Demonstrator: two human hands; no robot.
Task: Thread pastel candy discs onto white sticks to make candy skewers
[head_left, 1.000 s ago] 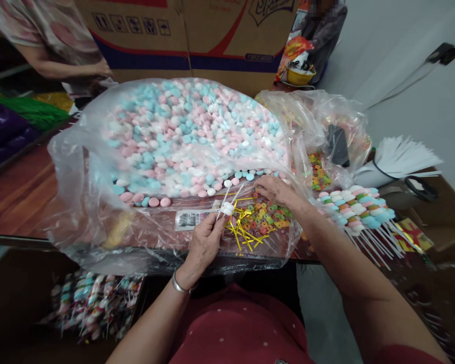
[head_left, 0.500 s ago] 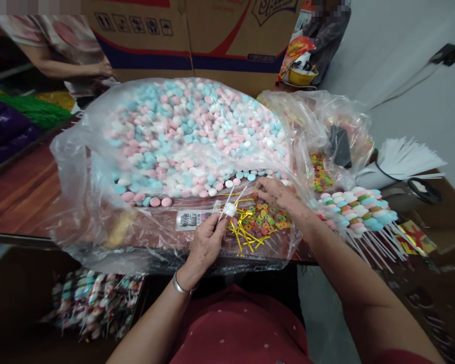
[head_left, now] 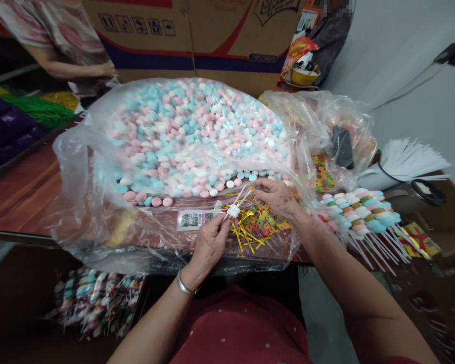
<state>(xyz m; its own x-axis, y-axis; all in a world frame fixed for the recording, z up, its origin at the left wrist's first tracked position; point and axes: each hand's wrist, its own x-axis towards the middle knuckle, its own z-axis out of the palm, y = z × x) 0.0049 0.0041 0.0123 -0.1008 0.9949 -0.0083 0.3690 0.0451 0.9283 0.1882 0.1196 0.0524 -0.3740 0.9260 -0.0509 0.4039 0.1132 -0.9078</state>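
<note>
While the big marshmallow bag (head_left: 197, 131) is sprawling across the brown table (head_left: 34, 187), a large cardboard box (head_left: 212, 76) is rising behind it, and a person (head_left: 72, 50) is standing beyond its left end. Below that end, more candy sticks (head_left: 94, 303) are lying heaped. To the right of the bag, candy skewers (head_left: 360, 210) are lying side by side. Along the bag's near edge, ring candies (head_left: 265, 218) and gold ties (head_left: 246, 237) are lying scattered.

Just in front of the bag, my left hand (head_left: 211, 237) is pinching 2 white sticks (head_left: 243, 197) between thumb and forefinger, with white marshmallow (head_left: 234, 210) sitting on them. My right hand (head_left: 275, 196), also before the bag, is bringing its bent fingertips nearly together beside the stick ends; whether they are gripping a candy, I cannot tell.
</note>
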